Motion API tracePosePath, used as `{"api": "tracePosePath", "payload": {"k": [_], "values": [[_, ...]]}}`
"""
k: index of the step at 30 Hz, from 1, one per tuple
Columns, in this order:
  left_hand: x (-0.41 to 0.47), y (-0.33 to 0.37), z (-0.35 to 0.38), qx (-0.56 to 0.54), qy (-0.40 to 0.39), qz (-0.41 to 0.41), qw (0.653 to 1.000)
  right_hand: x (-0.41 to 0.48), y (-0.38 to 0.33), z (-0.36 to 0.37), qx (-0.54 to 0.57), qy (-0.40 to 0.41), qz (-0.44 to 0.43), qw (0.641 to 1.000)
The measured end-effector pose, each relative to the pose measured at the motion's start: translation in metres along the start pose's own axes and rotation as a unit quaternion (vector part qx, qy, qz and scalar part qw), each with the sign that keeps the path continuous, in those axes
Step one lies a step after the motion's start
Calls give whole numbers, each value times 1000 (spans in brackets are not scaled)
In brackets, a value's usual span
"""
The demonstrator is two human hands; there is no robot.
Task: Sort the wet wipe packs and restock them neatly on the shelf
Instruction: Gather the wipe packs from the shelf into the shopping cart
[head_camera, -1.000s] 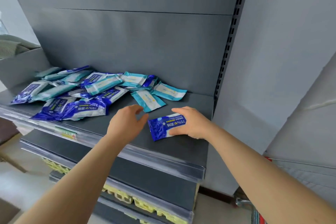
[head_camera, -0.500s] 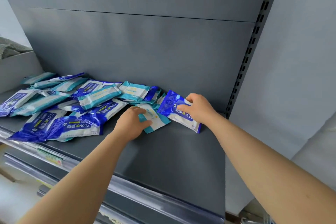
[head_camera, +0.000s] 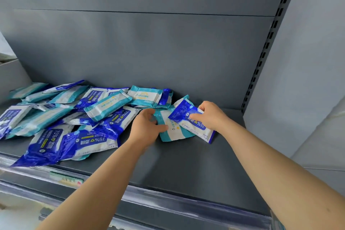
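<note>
A loose heap of wet wipe packs [head_camera: 97,112], some dark blue and some teal and white, covers the left half of the grey shelf [head_camera: 186,164]. My right hand [head_camera: 211,115] grips a dark blue pack [head_camera: 183,115] tilted near the back of the shelf, over a teal pack [head_camera: 173,130] lying flat. My left hand [head_camera: 145,129] has its fingers curled round the left edge of that teal pack.
The shelf's back panel [head_camera: 168,52] rises just behind the packs. A slotted upright [head_camera: 265,46] and a grey side panel bound the right. A clear price rail [head_camera: 168,200] runs along the front edge, with lower shelves beneath.
My right hand carried the blue pack from the shelf front to the back, over the teal pack. My left hand reached forward onto the teal pack and took hold of its edge.
</note>
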State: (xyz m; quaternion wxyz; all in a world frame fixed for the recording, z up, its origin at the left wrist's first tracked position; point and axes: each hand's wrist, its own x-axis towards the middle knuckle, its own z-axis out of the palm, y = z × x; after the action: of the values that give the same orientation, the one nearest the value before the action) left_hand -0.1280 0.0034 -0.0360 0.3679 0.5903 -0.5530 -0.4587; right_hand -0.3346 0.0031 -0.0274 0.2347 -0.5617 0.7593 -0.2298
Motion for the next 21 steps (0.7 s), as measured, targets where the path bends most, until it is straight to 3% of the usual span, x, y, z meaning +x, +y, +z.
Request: {"api": "tracePosePath", "payload": {"k": [4, 9, 15, 18, 21], "values": [[-2, -4, 0, -125, -85, -56, 987, -25, -3, 0, 80, 16, 38, 996], [-13, 0, -7, -122, -165, 24, 978, -53, -20, 10, 263, 59, 81, 960], [20, 30, -66, 2, -34, 168, 985, -37, -72, 13, 372, 124, 68, 917], [52, 35, -84, 48, 10, 149, 988, -16, -87, 24, 347, 114, 64, 929], [84, 30, -89, 148, -5, 129, 981, 6, -92, 38, 340, 103, 92, 930]]}}
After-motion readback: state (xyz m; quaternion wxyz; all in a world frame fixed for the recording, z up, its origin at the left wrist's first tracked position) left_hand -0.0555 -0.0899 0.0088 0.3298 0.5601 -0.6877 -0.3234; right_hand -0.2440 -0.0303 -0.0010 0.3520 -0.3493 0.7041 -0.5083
